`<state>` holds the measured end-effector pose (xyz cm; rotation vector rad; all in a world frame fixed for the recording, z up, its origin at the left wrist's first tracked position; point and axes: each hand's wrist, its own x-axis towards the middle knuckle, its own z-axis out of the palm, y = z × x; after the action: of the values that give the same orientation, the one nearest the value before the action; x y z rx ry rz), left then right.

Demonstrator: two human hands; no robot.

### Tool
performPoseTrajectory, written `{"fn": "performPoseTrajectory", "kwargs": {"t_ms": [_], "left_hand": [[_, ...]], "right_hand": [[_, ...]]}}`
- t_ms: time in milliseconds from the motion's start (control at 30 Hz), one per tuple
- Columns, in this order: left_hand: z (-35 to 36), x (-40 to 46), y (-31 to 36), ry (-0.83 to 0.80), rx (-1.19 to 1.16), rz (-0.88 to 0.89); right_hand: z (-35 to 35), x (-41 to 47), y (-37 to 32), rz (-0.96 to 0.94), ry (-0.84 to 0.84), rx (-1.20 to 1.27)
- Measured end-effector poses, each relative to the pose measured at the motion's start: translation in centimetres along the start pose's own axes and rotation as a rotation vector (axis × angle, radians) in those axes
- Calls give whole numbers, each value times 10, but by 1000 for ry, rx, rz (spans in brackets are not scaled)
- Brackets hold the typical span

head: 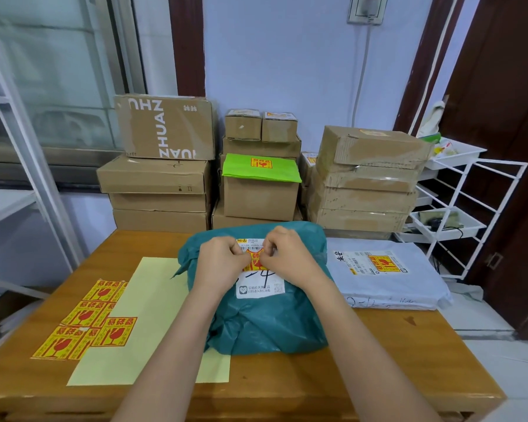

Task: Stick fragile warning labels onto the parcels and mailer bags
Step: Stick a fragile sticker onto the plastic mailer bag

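Note:
A teal mailer bag (265, 318) lies in the middle of the wooden table (378, 360), with a white shipping label (261, 287) on top. A yellow and red fragile label (255, 261) sits over the upper part of that shipping label. My left hand (221, 263) and my right hand (290, 257) both have curled fingers pinching the fragile label's top edge against the bag. Several loose fragile labels (86, 322) lie at the table's left. A grey mailer bag (387, 278) to the right carries a fragile label.
A pale yellow backing sheet (147, 318) lies under the teal bag's left side. Stacks of cardboard boxes (159, 178) stand behind the table, one holding a green mailer (261, 170) with a fragile label. A white wire rack (457, 208) stands at the right.

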<state>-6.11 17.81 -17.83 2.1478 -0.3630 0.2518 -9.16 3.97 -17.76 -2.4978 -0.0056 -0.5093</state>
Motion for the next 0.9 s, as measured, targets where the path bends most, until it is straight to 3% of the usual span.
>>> {"fn": "performPoseTrajectory", "kwargs": {"t_ms": [300, 633, 900], "left_hand": [[-3, -3, 4, -31, 12, -5], [-7, 4, 4, -99, 73, 18], [-16, 1, 0, -52, -142, -75]], "right_hand": [[-11, -1, -2, 65, -148, -221], [-18, -6, 10, 57, -121, 25], [-22, -5, 11, 91, -111, 134]]}}
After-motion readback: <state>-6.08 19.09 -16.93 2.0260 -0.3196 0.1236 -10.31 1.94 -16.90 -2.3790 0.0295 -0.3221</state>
